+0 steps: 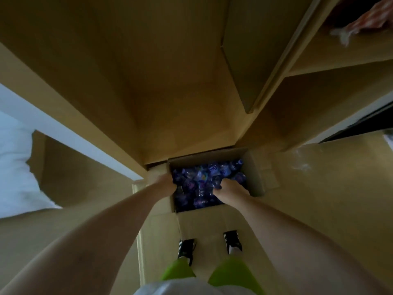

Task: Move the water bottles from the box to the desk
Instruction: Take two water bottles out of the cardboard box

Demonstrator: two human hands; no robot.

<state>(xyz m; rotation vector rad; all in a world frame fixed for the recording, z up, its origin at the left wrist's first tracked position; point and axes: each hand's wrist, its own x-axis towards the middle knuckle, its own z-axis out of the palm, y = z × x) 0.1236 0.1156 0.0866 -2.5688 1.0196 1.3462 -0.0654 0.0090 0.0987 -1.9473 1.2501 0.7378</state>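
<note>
While I lean over the open brown cardboard box (214, 218), both hands reach among blue-labelled clear plastic water bottles (212, 173): left hand (167, 185) at the box's left wall, right hand (226, 189) on bottles; grip can't tell, too blurry.

An open brown cardboard box (214, 213) sits on the floor against tall wooden furniture, its flaps folded outward. Inside, small clear water bottles (204, 182) with blue-purple labels lie jumbled in a dim heap, filling the box across its width; individual bottles are too blurred to count.
</note>
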